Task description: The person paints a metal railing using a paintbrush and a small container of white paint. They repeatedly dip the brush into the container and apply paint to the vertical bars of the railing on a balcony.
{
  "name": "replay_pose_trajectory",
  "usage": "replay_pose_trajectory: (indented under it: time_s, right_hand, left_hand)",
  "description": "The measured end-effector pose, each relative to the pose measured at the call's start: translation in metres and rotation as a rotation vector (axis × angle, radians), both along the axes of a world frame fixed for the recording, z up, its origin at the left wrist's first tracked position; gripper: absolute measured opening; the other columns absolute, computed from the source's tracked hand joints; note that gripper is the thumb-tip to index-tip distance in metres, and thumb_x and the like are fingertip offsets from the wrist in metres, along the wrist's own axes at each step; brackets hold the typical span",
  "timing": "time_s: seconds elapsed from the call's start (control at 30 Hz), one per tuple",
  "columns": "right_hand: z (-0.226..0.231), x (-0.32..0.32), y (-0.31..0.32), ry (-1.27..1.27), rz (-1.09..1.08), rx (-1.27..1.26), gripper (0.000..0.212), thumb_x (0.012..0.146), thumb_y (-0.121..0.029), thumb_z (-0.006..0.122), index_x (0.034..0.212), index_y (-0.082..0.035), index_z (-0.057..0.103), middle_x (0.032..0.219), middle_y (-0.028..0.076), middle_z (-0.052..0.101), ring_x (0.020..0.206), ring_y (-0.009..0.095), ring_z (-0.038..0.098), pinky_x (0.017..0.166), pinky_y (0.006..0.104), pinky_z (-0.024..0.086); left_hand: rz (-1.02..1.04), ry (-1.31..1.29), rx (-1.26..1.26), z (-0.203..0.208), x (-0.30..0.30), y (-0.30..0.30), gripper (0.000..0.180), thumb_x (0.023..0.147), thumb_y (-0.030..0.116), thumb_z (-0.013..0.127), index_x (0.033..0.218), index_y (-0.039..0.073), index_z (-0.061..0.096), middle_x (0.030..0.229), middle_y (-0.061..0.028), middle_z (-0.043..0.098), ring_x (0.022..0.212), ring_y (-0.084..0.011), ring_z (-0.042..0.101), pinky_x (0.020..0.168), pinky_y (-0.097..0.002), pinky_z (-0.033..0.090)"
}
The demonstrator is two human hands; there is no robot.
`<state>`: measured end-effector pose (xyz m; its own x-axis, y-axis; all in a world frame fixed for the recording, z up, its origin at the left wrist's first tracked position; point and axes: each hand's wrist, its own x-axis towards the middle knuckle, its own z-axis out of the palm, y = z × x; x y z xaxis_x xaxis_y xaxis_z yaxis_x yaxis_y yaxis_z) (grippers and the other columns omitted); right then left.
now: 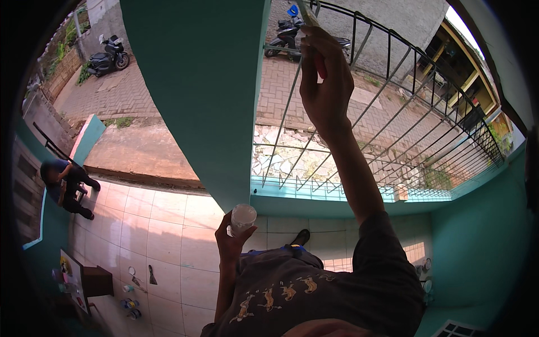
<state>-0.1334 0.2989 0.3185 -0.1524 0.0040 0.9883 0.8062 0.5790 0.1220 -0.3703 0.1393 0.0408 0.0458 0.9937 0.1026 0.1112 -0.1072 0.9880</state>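
My right hand (327,84) is raised high at the upper middle, arm stretched out toward the metal bar grille. Its fingers are closed round a slim paintbrush (307,13) with a red handle; the pale far end points up past the top edge of the picture. I cannot tell whether the brush touches a bar. Lower down, at chest height, my left hand (229,238) grips a small translucent plastic cup (243,218) from the side, thumb and fingers around it. The cup looks whitish, and what is inside cannot be made out.
A wide teal pillar (193,95) stands left of the black grille (387,84), above a teal ledge (348,194). Far left, a person (67,182) sits. On the tiled floor lie a scraper (152,274) and several small containers, beside a small table (95,281). Motorbikes stand outside.
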Motion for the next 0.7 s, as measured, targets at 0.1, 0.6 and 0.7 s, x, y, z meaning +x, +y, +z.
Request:
replay_pose_trajectory:
  time_s: [0.1,0.6,0.7]
  right_hand:
    - [-0.001,-0.004,0.006,-0.025,-0.018,-0.001,0.02,0.09,-0.005,0.067,0.107,-0.005,0.058,0.116,0.011,0.065,0.1,0.03,0.067,0.079,0.0391,0.058]
    - [0.003,-0.006,0.016,0.215,0.124,0.057,0.009,0.094,-0.001,0.06,0.104,-0.002,0.059,0.114,0.014,0.062,0.08,0.018,0.063,0.061,0.0279,0.051]
    - [-0.001,-0.014,0.008,0.205,0.109,0.081,0.01,0.093,-0.002,0.062,0.103,-0.003,0.059,0.114,0.014,0.062,0.085,0.022,0.065,0.066,0.0305,0.053]
  left_hand:
    - [-0.007,0.015,0.0,-0.003,-0.001,0.0,0.063,0.069,0.018,0.091,0.122,0.001,0.062,0.109,-0.011,0.07,0.104,-0.0213,0.065,0.092,-0.0379,0.051]
    - [0.005,0.019,0.005,-0.005,-0.005,-0.001,0.063,0.069,0.019,0.091,0.121,0.0,0.062,0.108,-0.0106,0.069,0.103,-0.0209,0.064,0.092,-0.0374,0.05]
    - [0.016,0.009,0.026,-0.007,-0.006,0.0,0.064,0.067,0.017,0.092,0.122,0.001,0.062,0.108,-0.0113,0.071,0.103,-0.0215,0.066,0.092,-0.038,0.052]
